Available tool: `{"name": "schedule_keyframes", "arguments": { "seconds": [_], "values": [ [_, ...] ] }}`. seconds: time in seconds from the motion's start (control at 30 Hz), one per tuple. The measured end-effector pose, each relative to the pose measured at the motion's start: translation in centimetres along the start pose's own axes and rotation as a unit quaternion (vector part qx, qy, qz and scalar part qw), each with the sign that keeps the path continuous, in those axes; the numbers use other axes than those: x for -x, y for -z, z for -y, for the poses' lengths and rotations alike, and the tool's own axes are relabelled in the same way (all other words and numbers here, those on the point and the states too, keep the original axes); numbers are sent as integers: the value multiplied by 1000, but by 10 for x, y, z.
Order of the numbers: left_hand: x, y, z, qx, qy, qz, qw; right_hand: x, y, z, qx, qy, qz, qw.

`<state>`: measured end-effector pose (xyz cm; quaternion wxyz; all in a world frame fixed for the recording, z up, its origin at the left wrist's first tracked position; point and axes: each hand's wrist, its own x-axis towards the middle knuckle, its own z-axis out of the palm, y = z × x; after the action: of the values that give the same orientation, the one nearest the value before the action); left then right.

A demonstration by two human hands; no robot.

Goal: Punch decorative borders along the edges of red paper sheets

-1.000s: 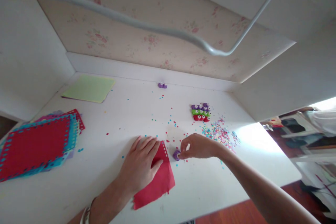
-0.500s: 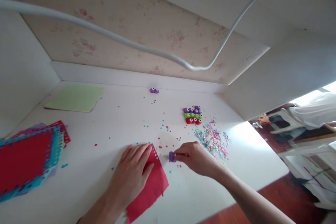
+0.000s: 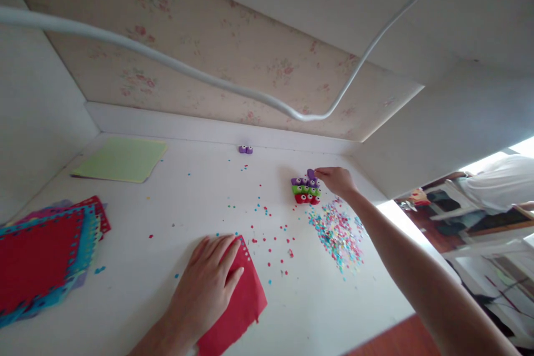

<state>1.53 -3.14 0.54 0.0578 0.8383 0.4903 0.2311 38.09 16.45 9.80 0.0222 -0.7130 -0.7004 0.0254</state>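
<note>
I report two bare hands at a white table (image 3: pixel 142 272), seen from the head camera. The right hand (image 3: pixel 336 180) reaches far out, thumb and finger pinching a purple block (image 3: pixel 311 174). I find that block at the far right corner of a group of small blocks (image 3: pixel 306 190) with painted eyes, laid in purple, green and red rows. Whether it bears on its neighbours or hangs just above them I cannot tell. It lies on the left side of the pinching fingertips; its long axis, as far as so small a piece shows, points roughly away from the person.

The left hand (image 3: pixel 203 283) lies flat on a sheet of red paper (image 3: pixel 244 311), palm down, fingers extended and close together, thumb set apart. The paper's punched corner points away from the person; much of the rest is under the hand or out of frame.

Principal relation: the right hand is nearer to the block group, the left to the paper. The paper lies well apart from the held block, leftward and closer to the person. A heap of paper dots (image 3: pixel 340 236) sits just beside the right forearm.
</note>
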Motion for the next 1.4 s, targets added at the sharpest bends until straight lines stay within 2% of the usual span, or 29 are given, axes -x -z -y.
{"name": "schedule_keyframes", "arguments": {
  "seconds": [0.17,0.5,0.63,0.73,0.8,1.0,1.1,1.23,1.4],
  "values": [
    [-1,0,2,-11,-1,10,1000,-24,-8,-6,87,25,29,995],
    [-1,-2,3,-22,-4,2,1000,-35,-24,-5,157,70,86,981],
    [-1,0,1,-22,3,0,1000,-39,-23,4,163,72,79,981],
    [-1,2,1,-26,19,-6,999,-47,-22,25,144,77,51,985],
    [0,4,1,-31,48,-4,998,-55,-26,50,115,96,39,988],
    [0,13,-1,-41,129,26,990,-89,-61,148,16,184,26,982],
    [-3,15,-1,-28,142,37,989,-103,-75,180,-21,200,24,979],
    [-6,18,4,-2,158,44,986,-108,-78,191,-68,185,20,980],
    [-7,23,7,29,182,65,981,-95,-74,179,-135,145,13,980]
  ]
}}
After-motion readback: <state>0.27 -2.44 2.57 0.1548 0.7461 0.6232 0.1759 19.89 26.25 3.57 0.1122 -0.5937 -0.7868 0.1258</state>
